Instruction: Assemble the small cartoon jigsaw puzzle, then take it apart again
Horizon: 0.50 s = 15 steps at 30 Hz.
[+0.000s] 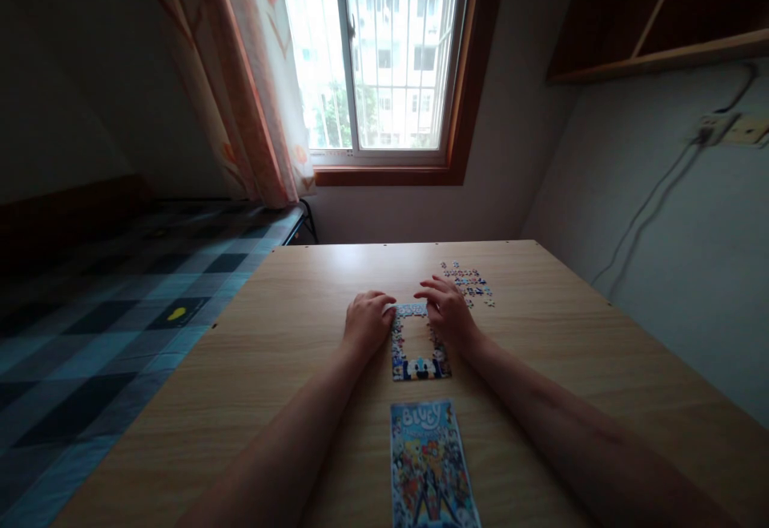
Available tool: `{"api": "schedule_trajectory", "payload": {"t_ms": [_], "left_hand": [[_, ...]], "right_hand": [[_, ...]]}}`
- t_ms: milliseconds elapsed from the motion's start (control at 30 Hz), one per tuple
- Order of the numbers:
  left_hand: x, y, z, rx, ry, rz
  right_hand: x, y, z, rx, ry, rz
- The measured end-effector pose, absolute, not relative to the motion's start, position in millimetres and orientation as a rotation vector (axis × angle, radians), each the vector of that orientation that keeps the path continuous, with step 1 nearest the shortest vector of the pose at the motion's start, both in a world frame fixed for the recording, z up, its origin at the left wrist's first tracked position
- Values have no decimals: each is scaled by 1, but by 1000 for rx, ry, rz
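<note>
A partly assembled jigsaw puzzle (420, 368) lies flat on the table, its border joined around a bare middle. My left hand (368, 323) rests at the puzzle's upper left edge, fingers stretched out and lightly bent, with no piece visible in them. Over the upper right edge is my right hand (448, 313), its fingers apart and nothing seen between them. Loose puzzle pieces (472, 280) are spread just beyond the right hand, partly hidden by it. Nearer to me lies a picture sheet (429, 460) headed "Bluey", showing many cartoon figures.
The wooden table (288, 304) reaches toward a barred window (390, 71) with a flowered curtain (240, 71). A bed with a checked cover (120, 352) stands along the left. On the right wall, a cable (646, 207) hangs from a socket below a shelf (661, 55).
</note>
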<state>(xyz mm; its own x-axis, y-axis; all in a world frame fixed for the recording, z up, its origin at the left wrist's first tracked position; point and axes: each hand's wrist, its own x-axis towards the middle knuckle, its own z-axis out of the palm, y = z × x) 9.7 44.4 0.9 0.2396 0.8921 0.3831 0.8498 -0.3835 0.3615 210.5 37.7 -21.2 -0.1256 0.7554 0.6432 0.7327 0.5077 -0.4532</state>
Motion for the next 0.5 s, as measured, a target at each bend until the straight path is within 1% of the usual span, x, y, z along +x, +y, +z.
{"api": "schedule_trajectory", "payload": {"t_ms": [133,267,400,500], "left_hand": [[9,47,-1,2434,1650,840],[8,48,-3,2465,1613,823],[7,48,-2,2476,1601,792],[6,49,-1,2492,1606,766]], "right_hand": [[213,35,-19,-1217,-1792,9],[231,40,-5,-1160,-1729,-51],[277,56,19,-1229,-1371,-77],[318,66,28,-1384,-1139,-75]]}}
